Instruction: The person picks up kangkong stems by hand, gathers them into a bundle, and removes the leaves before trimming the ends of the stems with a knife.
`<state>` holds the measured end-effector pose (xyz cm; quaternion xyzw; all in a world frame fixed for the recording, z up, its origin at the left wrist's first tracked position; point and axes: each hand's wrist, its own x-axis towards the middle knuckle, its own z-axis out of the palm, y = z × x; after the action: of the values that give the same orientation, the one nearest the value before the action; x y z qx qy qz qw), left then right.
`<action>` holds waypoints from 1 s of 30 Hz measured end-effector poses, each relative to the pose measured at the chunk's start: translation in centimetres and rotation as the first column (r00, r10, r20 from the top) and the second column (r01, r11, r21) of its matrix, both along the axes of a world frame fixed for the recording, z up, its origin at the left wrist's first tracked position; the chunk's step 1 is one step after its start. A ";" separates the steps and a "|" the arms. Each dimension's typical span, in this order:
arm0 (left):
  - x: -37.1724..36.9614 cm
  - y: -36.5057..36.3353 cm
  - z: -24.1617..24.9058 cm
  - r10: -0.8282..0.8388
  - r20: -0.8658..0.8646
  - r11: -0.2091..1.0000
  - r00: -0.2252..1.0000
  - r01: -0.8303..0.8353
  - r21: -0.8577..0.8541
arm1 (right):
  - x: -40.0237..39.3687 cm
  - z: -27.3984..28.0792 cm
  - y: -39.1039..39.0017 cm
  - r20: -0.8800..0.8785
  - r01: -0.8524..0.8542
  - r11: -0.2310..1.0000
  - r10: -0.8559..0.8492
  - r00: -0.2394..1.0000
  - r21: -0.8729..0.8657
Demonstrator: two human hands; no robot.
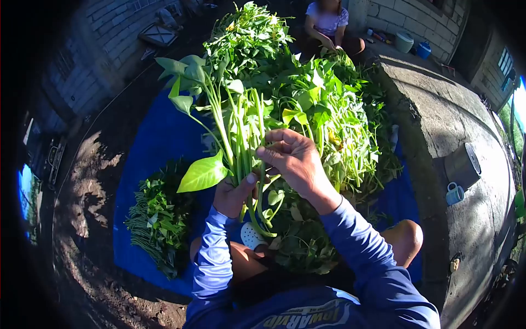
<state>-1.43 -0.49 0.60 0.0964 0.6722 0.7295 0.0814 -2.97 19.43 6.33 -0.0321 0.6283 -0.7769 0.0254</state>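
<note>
My left hand (233,196) is closed around the lower stalks of a bunch of leafy green stems (224,126), which stands upright with broad pointed leaves at the top and one large bright leaf out to the left. Just right of the bunch, my right hand (300,167) pinches a single green stem (261,170) between thumb and fingers. That stem's curved lower end hangs below my hands. Behind them rises a big heap of cut greens (342,137). Trimmed leaves (307,244) lie between my legs, beside a white perforated shoe (252,237).
A blue tarp (145,137) lies underneath. Bundled greens (156,216) rest at its left; another heap (246,35) stands at the back. A person (329,22) sits across. On the concrete ledge (438,123) at right are a mug (455,193) and a cylindrical container (464,163).
</note>
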 end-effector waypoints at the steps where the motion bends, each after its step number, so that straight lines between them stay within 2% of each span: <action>1: -0.2 0.9 -0.8 -0.063 0.014 0.997 0.998 0.062 0.040 | -1.1 -1.6 -0.2 0.013 -0.036 0.996 0.037 0.999 -0.087; 2: -0.7 1.4 -1.1 -0.112 0.036 0.991 0.993 0.109 0.076 | -2.3 -3.2 -0.7 0.030 -0.077 0.980 0.084 0.996 -0.184; 4: -0.7 1.6 -0.7 -0.126 0.174 0.992 0.977 0.120 0.045 | -2.9 -3.8 0.0 0.037 -0.142 0.983 0.147 0.988 -0.118; 5: -0.8 1.5 -0.1 -0.083 0.169 0.992 0.982 0.098 -0.082 | -3.2 -3.7 1.0 0.059 -0.107 0.993 0.110 0.992 -0.057; 6: -1.1 1.1 -0.4 -0.122 0.162 0.991 0.979 0.129 -0.032 | -3.3 -3.6 1.6 0.005 0.050 0.998 -0.050 0.999 -0.031; 8: -1.4 0.4 -1.4 -0.197 0.137 0.979 0.971 0.188 0.074 | -2.5 -2.3 3.1 -0.064 0.230 0.968 -0.224 0.972 0.099; 9: -1.4 0.4 -0.7 -0.185 0.219 0.983 0.958 0.180 0.044 | -2.3 -2.1 3.9 -0.104 0.200 0.970 -0.186 0.977 0.140; 10: -1.4 0.3 -1.0 -0.199 0.229 0.979 0.953 0.186 0.077 | -2.2 -2.0 4.2 -0.142 0.174 0.968 -0.149 0.979 0.182; 11: -1.4 0.4 -1.4 -0.215 0.239 0.975 0.947 0.193 0.112 | -1.4 -1.9 4.4 -0.107 0.147 0.948 -0.121 0.987 0.282; 12: -1.7 0.8 -1.6 -0.237 0.236 0.967 0.942 0.207 0.148 | -0.9 -2.0 3.9 -0.185 0.137 0.945 -0.083 0.979 0.298; 13: -1.1 1.7 -0.7 -0.183 0.225 0.975 0.957 0.147 0.166 | -0.5 -1.6 3.6 -0.287 0.123 0.913 -0.006 0.958 0.390; 14: -1.2 2.0 -0.5 -0.217 0.230 0.972 0.949 0.188 0.143 | 0.0 -0.9 3.4 -0.368 0.115 0.870 0.080 0.926 0.479; 15: -1.2 2.1 -0.4 -0.249 0.241 0.967 0.938 0.226 0.116 | 0.0 0.1 3.2 -0.487 0.127 0.839 0.179 0.855 0.529; 16: -1.0 1.8 -0.4 -0.274 0.263 0.962 0.925 0.261 0.084 | -0.3 0.6 2.8 -0.621 0.241 0.789 0.215 0.753 0.565; 18: -0.7 2.2 -0.3 -0.287 0.237 0.954 0.928 0.298 -0.012 | -1.6 1.3 2.4 -0.721 0.237 0.790 0.334 0.608 0.566; 19: -0.6 2.3 -0.4 -0.287 0.235 0.950 0.929 0.307 -0.054 | -2.3 1.7 2.9 -0.669 0.235 0.688 0.470 0.576 0.686; 20: -0.4 2.2 -0.3 -0.284 0.229 0.946 0.931 0.311 -0.094 | -3.1 1.5 3.1 -0.668 0.267 0.638 0.544 0.508 0.722; 22: -0.1 2.0 -0.1 -0.288 0.267 0.942 0.920 0.323 -0.096 | -3.7 2.7 3.8 -0.630 0.321 0.546 0.616 0.473 0.774; 23: -0.3 1.8 -0.3 -0.300 0.276 0.942 0.913 0.329 -0.064 | -3.4 3.4 4.2 -0.679 0.313 0.633 0.487 0.550 0.708; 24: -0.3 1.7 -0.3 -0.317 0.287 0.940 0.904 0.340 -0.033 | -3.2 4.2 5.1 -0.653 0.315 0.651 0.375 0.658 0.691; 26: -0.7 0.9 0.2 -0.258 0.234 0.963 0.937 0.270 -0.021 | -4.5 3.1 7.4 -0.576 0.394 0.713 0.016 0.818 0.580; 28: -1.2 -0.2 0.2 -0.148 0.136 0.986 0.979 0.158 -0.060 | -7.5 -1.6 11.0 -0.479 0.474 0.676 -0.199 0.855 0.564; 30: -1.4 -0.6 0.4 -0.003 0.231 0.999 0.973 -0.008 0.050 | -7.8 -7.1 12.6 -0.409 0.447 0.548 -0.199 0.891 0.707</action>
<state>-2.85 -1.09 1.01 0.0120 0.6397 0.7526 0.1558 -10.74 32.02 -0.80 -0.0100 0.8951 -0.3997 -0.1975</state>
